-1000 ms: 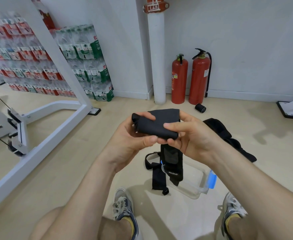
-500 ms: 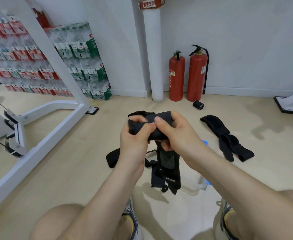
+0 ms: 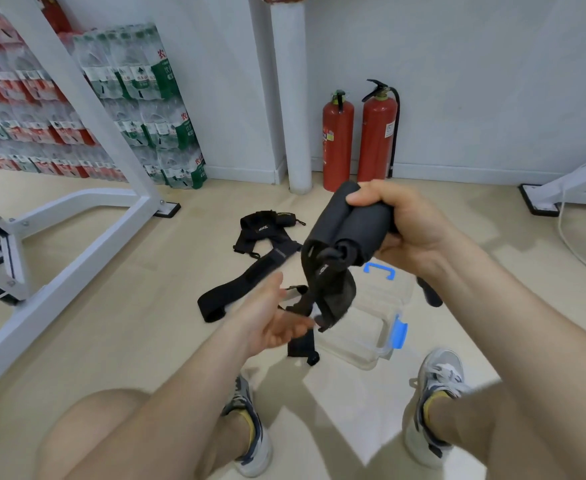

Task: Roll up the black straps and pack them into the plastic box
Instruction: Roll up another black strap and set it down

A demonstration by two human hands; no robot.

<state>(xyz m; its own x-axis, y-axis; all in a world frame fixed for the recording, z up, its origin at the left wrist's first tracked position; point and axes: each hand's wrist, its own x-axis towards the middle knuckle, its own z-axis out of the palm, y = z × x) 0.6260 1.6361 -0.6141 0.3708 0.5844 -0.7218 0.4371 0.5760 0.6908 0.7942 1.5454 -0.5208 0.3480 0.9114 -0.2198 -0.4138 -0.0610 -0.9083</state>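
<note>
Rolled strap (image 3: pixel 348 225) matt black cloth; plastic box (image 3: pixel 364 336) clear, glossy; floor (image 3: pixel 111 334) smooth wood-look.

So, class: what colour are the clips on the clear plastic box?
Blue; the head view shows the clips on the plastic box clearly.

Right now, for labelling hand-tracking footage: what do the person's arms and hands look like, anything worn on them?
The left arm and right arm are bare to the frame edge, no sleeves in view. The left hand and right hand are ungloved; no watch, ring or wristband shows.
</note>
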